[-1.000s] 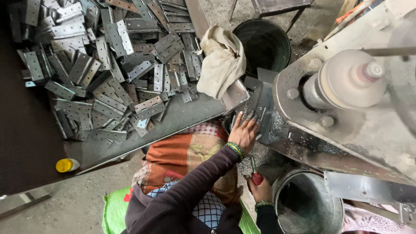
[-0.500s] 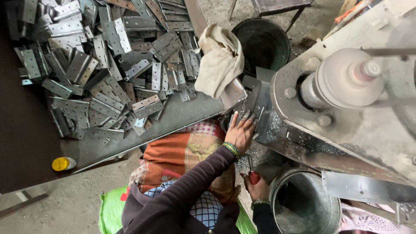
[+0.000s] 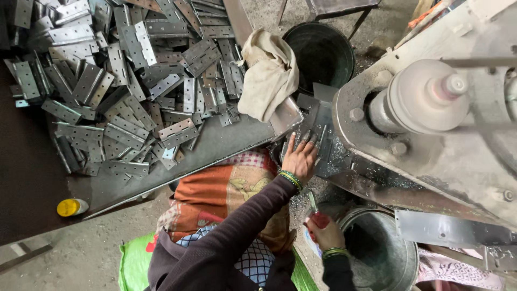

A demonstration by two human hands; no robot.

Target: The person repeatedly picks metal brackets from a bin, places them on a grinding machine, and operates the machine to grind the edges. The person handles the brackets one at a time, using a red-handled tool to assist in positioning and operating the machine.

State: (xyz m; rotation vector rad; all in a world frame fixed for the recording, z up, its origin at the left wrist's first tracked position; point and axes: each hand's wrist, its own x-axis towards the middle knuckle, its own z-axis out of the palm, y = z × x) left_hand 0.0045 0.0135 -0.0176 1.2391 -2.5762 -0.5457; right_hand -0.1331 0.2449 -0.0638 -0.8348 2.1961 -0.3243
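The left hand (image 3: 299, 158) lay flat and open, fingers spread, on a metal plate (image 3: 322, 141) at the machine (image 3: 431, 129). The right hand (image 3: 324, 233) was clenched around a red-handled tool (image 3: 318, 216), near the rim of a metal bucket (image 3: 401, 258). A heap of hinges (image 3: 124, 91) covered the table (image 3: 215, 144) to the left, with a cloth (image 3: 267, 75) at its right edge.

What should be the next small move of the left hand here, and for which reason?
Probably press the metal plate flat and steady under the left hand: its fingers spread over it on the machine bed, while the right hand grips a red-handled tool lower down.
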